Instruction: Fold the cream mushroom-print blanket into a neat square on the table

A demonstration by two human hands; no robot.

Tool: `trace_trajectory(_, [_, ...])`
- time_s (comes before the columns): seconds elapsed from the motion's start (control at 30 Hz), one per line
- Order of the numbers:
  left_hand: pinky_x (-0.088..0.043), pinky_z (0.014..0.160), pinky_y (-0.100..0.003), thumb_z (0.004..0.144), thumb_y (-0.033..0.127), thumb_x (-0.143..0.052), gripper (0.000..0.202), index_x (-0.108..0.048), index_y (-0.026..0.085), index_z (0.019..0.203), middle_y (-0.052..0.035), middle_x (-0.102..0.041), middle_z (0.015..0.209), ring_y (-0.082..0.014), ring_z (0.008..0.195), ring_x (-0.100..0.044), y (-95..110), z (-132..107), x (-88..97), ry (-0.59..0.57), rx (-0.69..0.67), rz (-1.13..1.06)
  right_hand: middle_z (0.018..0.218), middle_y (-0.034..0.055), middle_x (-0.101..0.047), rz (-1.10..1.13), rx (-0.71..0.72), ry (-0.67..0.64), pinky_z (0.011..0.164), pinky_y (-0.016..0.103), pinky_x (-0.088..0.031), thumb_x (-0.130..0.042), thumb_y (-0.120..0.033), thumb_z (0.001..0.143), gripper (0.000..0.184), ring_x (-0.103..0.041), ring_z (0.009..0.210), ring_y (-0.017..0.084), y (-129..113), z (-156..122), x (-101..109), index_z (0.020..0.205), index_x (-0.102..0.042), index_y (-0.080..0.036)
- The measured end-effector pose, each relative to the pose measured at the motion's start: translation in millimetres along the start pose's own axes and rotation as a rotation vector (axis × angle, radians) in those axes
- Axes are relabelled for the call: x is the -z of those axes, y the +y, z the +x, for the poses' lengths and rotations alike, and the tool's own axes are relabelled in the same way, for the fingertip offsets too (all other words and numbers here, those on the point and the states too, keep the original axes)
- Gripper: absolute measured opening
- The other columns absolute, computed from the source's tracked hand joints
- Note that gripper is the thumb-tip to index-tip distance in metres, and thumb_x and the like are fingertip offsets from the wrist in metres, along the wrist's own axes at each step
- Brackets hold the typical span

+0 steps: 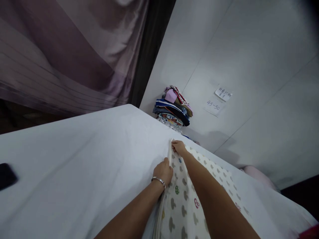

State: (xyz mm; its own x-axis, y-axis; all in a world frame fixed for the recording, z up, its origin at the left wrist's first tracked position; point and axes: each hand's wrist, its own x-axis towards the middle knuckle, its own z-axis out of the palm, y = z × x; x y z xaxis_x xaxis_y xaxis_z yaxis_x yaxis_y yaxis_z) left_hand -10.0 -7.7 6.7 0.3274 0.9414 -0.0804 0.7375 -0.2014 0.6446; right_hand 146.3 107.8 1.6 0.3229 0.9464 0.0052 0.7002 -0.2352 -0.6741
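Note:
A cream cloth (184, 192) printed with grey, green, blue and pink shapes lies folded in layers on the white-covered table (82, 172). My left hand (163, 170), with a silver bracelet at its wrist, is closed on the cloth's left edge. Farther along, at the far left corner of the cloth, the fingers of my right hand (178, 147) pinch the layered edge. My right forearm passes over the cloth and covers part of its middle. The near end runs out of view at the bottom.
A stack of folded clothes (171, 108) stands beyond the table's far edge, against a pale wall (249, 99) with handwritten paper notes (223, 94). A dark flat object (7, 176) lies at the left. A mauve curtain (74, 49) hangs behind.

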Motion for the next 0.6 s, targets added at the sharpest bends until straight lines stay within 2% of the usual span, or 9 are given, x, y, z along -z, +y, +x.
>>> trace_trajectory(0.1, [-0.044,0.072,-0.03,0.081,0.019,-0.04,0.021,-0.048,0.017,0.1,-0.0102,-0.067,0.094,-0.0224,0.09,-0.063,-1.1,0.5,-0.7,-0.001,-0.001,-0.004,0.09,0.0041,-0.064,-0.138,0.116,0.044,0.079,0.025,-0.044,-0.051,-0.014,0.084,0.018,-0.058,0.091,0.016,-0.8,-10.3,-1.1,0.087,-0.068,-0.018])
trace_trajectory(0.2, [-0.044,0.072,-0.031,0.08,0.018,-0.04,0.022,-0.048,0.017,0.1,-0.0109,-0.067,0.094,-0.0226,0.09,-0.063,-2.6,1.6,-2.2,0.0,-0.012,-0.001,0.107,0.006,-0.06,-0.262,0.207,0.094,0.09,0.026,-0.035,-0.048,-0.016,0.084,0.023,-0.05,0.108,0.019,-1.2,-17.5,-3.2,0.094,-0.068,-0.022])
trace_trajectory(0.33, [-0.045,0.072,-0.031,0.08,0.018,-0.039,0.022,-0.048,0.016,0.101,-0.0111,-0.067,0.093,-0.0224,0.089,-0.063,-2.9,1.9,-2.9,0.007,-0.024,-0.006,0.115,0.0067,-0.057,-0.379,0.233,0.136,0.091,0.03,-0.032,-0.044,-0.018,0.086,0.027,-0.047,0.11,0.021,1.0,-21.4,-4.3,0.106,-0.062,-0.022])
trace_trajectory(0.6, [-0.045,0.071,-0.032,0.08,0.018,-0.039,0.021,-0.049,0.016,0.098,-0.0119,-0.067,0.092,-0.0238,0.088,-0.063,-2.1,1.5,-1.7,0.011,-0.018,-0.002,0.123,0.0083,-0.052,-0.483,0.239,0.134,0.093,0.028,-0.03,-0.037,-0.023,0.09,0.028,-0.043,0.116,0.019,1.8,-13.9,-2.7,0.11,-0.056,-0.019])
